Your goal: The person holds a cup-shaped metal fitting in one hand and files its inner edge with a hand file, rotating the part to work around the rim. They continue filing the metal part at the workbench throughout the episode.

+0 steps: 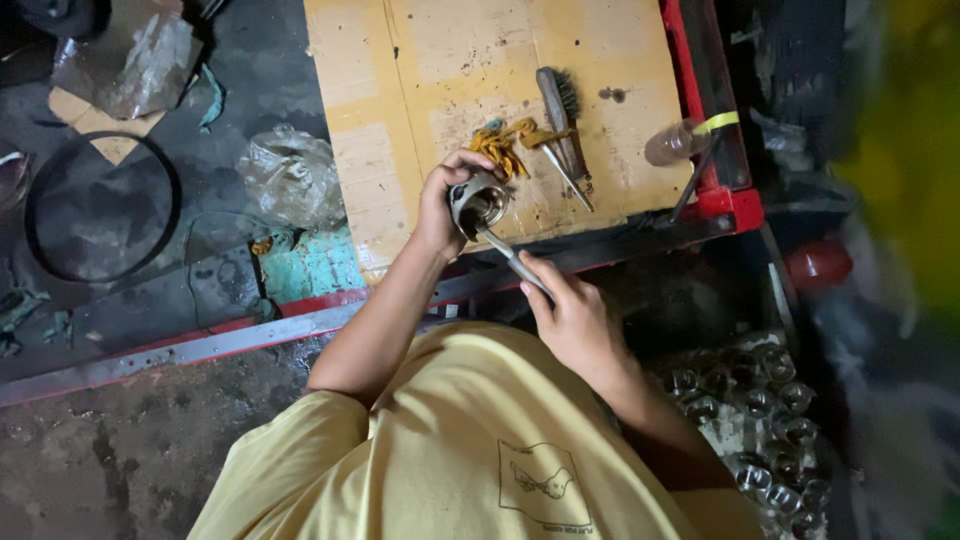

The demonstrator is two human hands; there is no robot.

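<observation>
My left hand [440, 205] grips a round metal cup-shaped part [478, 203], its open mouth turned toward me. My right hand [572, 318] holds a slim metal tool [512, 258] whose tip reaches into the mouth of the part. Both hands hover over the near edge of a sheet of brown cardboard [440, 60]. Just beyond the part lie a bundle of yellow cord [503, 143] and a wire brush with a wooden handle [560, 115].
A red metal frame [735, 205] edges the cardboard. A clear plastic bottle [675, 143] lies at its right. A crumpled plastic bag [290, 175] and a black rubber ring [100, 205] lie on the dark floor at left. Several shiny metal parts [760, 420] are heaped at lower right.
</observation>
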